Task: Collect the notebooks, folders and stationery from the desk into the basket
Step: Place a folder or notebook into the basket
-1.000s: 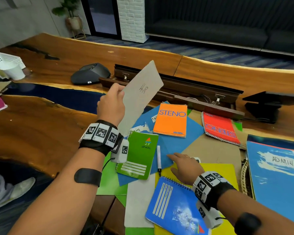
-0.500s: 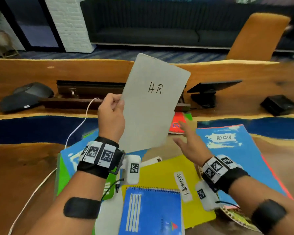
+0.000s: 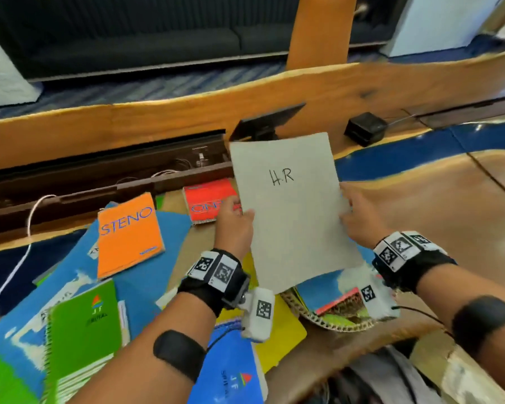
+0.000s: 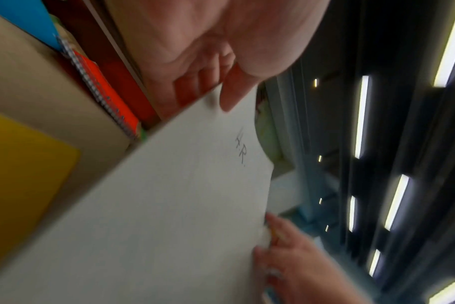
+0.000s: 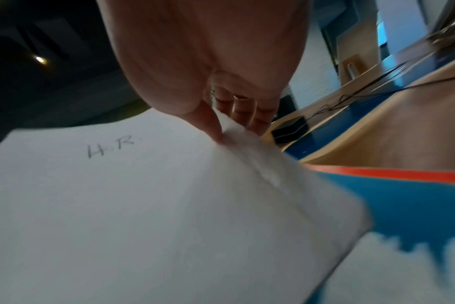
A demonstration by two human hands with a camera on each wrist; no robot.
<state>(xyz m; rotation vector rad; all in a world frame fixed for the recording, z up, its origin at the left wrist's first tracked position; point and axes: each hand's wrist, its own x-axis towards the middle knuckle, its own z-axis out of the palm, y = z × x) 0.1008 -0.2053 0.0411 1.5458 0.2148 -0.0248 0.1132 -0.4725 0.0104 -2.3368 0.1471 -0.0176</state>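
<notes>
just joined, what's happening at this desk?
A person holds a grey folder marked "H.R" up off the desk, left hand and right hand each pinching a side edge. An orange steno pad, a green notebook and other folders lie uncollected. The wicker basket sits below the folder.
</notes>
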